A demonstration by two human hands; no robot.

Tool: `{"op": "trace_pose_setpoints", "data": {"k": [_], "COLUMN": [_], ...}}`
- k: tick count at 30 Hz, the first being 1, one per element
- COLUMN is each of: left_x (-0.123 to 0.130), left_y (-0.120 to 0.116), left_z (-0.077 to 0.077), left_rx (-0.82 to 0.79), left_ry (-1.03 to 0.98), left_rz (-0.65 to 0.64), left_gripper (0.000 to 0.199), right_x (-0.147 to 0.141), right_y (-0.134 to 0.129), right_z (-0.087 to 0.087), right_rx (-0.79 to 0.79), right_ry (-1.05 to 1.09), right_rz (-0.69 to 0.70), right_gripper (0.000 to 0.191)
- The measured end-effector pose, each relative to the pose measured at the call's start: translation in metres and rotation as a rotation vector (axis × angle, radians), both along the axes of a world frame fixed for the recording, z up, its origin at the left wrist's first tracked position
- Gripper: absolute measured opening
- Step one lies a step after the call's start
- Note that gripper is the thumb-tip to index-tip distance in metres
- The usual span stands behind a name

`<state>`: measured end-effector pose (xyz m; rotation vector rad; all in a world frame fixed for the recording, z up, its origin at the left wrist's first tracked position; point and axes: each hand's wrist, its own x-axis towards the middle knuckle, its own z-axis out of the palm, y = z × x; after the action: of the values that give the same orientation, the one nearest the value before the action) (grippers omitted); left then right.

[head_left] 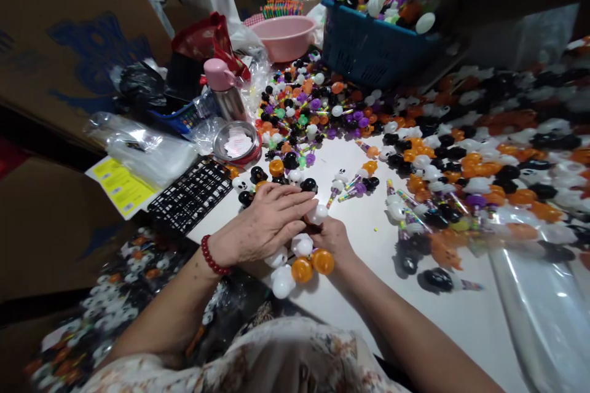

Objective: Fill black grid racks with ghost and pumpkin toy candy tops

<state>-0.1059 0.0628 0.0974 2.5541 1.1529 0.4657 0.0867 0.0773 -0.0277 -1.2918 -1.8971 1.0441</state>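
Head view: I see left hand [271, 218] laid flat, fingers straight and together, over clustered toy toppers [303, 244]. Right hand [334, 238] curls at their other side, fingertips hidden; can't tell its grip. Toppers, white and orange, sit between the forearms, by the white table's [364, 227] near edge.

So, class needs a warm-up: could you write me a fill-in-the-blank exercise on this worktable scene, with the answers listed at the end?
1. The bracelet on the left wrist is made of ______ beads.
2. The left hand lies with its palm facing ______ over the bunched toys.
3. The round basin beside the large blue basket is ______.
4. The single toy nearest the table's front edge has a ______ head.

Missing words: red; down; pink; black.
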Motion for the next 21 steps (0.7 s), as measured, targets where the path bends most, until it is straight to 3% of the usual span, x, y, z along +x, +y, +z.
{"op": "trace_pose_setpoints", "data": {"k": [8, 13, 21], "left_x": [0.011, 0.008, 0.005], "left_y": [0.019, 0.023, 0.032], "left_z": [0.002, 0.001, -0.001], "left_rx": [0.035, 0.02, -0.025], "left_ry": [0.01, -0.008, 0.007], "left_rz": [-0.13, -0.139, -0.147], "left_gripper": [0.033, 0.024, 0.029], "right_x": [-0.001, -0.002, 0.0], "right_y": [0.005, 0.007, 0.008], "right_z": [-0.004, 0.0, 0.006], "right_rx": [0.123, 0.125, 0.091], "right_ry": [-0.101, -0.208, -0.254], "right_rz": [0.09, 0.096, 0.089], "right_gripper": [0.013, 0.013, 0.021]}}
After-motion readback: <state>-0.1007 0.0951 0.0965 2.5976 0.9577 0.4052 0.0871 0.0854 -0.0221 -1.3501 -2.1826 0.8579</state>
